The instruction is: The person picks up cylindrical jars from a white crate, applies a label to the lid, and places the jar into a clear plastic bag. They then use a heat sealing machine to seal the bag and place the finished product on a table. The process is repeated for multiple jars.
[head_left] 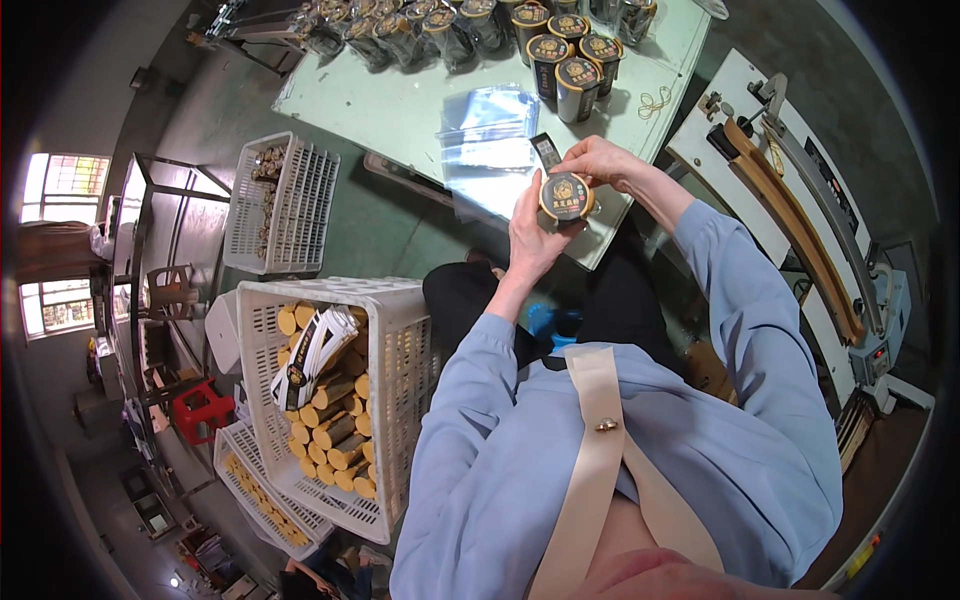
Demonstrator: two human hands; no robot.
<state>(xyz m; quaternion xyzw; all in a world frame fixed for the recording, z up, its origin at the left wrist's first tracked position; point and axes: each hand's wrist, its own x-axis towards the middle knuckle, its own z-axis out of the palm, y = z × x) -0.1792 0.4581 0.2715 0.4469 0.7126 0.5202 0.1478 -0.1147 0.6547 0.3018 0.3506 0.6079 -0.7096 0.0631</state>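
My left hand (535, 238) wraps round a cup (567, 198) with a round dark lid and a gold rim, its lid facing up toward me. At the cup's far side, my right hand (600, 163) is closed, its fingertips pinched at a dark label strip (546, 152) that sticks out beyond the cup. How much of the strip lies against the cup is hidden. Just under and beyond my hands, a stack of clear plastic bags (487, 125) lies on the pale green table (390, 110). Several matching cups (578, 88) stand farther back.
Bagged cups (447, 38) line the table's far edge, with rubber bands (655, 101) at its right. A white crate (380, 400) at my left holds yellow-ended cups and a bundle of paper sleeves (315, 350). Another crate (285, 205) stands beyond; a long bar sealer (790, 220) is at right.
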